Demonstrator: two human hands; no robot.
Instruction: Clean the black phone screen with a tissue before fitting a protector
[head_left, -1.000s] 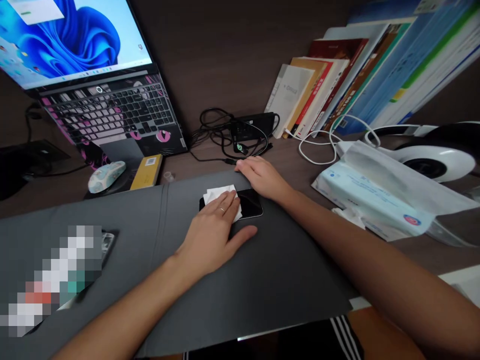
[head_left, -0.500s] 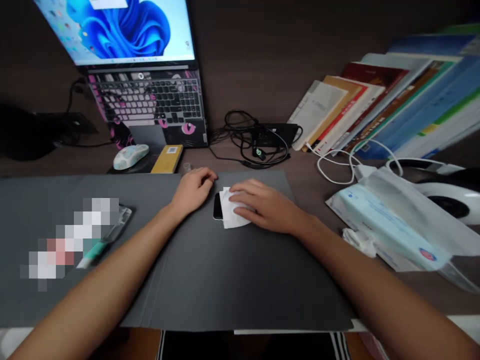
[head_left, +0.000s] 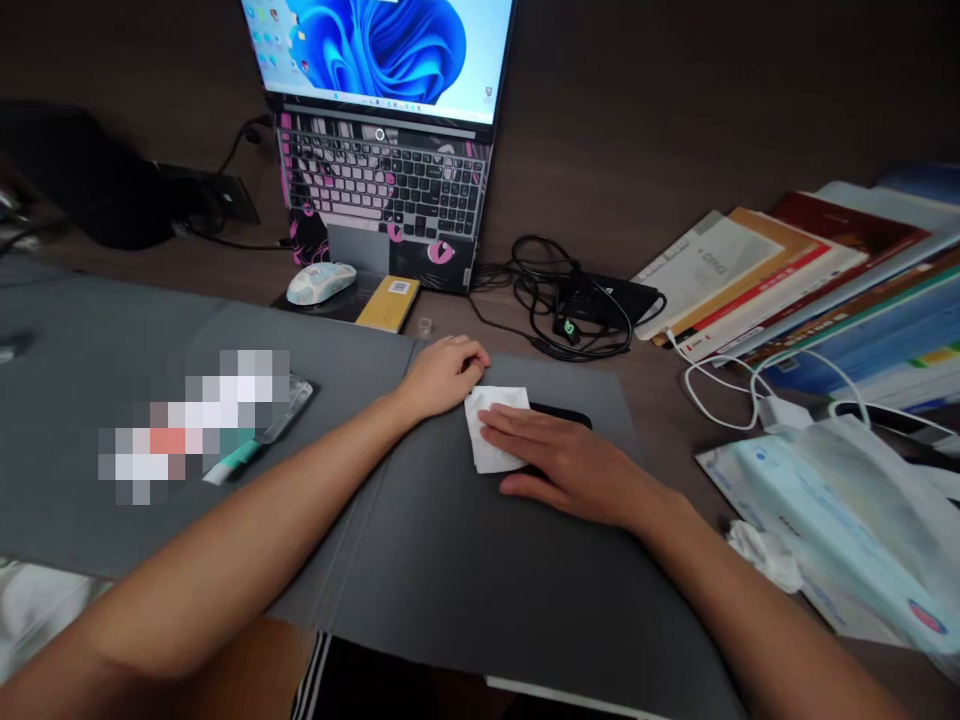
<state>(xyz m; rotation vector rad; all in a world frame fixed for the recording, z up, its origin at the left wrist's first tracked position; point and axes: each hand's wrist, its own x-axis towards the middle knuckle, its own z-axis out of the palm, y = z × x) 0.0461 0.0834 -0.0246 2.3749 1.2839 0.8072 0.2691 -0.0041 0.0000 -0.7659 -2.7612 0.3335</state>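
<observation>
A black phone [head_left: 564,413] lies on the grey desk mat [head_left: 450,570], its left end covered by a folded white tissue [head_left: 495,452]. My right hand [head_left: 559,460] rests on top, fingers stretched together and holding the tissue down against the phone. Just beyond the tissue's upper left corner, my left hand [head_left: 444,375] rests on the mat. Its fingers are loosely curled in, and nothing shows inside them. Whether its thumb touches the tissue or the phone's edge, I cannot tell.
Behind stand a laptop [head_left: 386,190], a mouse [head_left: 321,284], a yellow box [head_left: 388,304] and a black charger with coiled cables [head_left: 607,300]. Leaning books [head_left: 750,260] and a pale blue pack [head_left: 840,530] with a crumpled tissue [head_left: 763,555] are right. A clear case [head_left: 291,410] lies left.
The tissue under my right hand has slid left along the phone, covering its left end and baring its right. My view has turned left. My left hand stays beside the phone.
</observation>
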